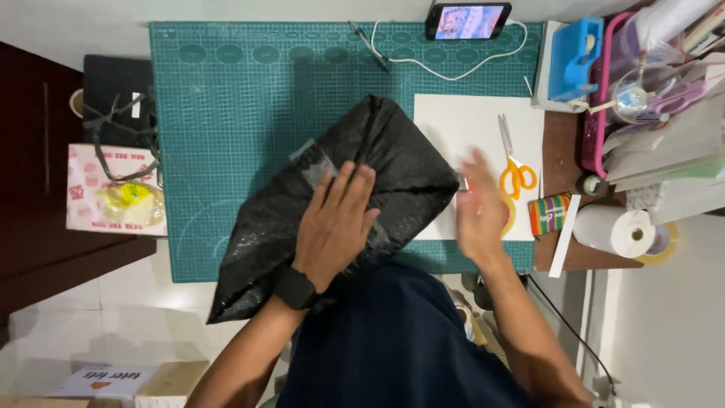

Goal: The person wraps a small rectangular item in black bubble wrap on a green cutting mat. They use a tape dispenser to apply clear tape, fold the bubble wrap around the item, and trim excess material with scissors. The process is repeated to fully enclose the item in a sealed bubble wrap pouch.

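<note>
The person is wrapping a black parcel (355, 189) that lies slantwise on the green mat (226, 113), its lower end hanging off the near edge toward the lap. The left hand (336, 227) lies flat and open on the parcel's middle, fingers spread over a strip of clear tape (317, 162), pressing the folded plastic down. The right hand (479, 208) is blurred, just off the parcel's right end, over the white sheet (468, 121); it looks open, though whether it grips anything cannot be told. Something small and shiny sits between it and the parcel, too blurred to name. Orange scissors (516, 170) lie just beyond that hand, and a tape roll (615, 230) stands further right.

The step in hand seems to be sealing the fold. The next move probably calls for keeping the left palm's pressure steady so the flap cannot spring up while the right hand brings tape or smooths the end.
</note>
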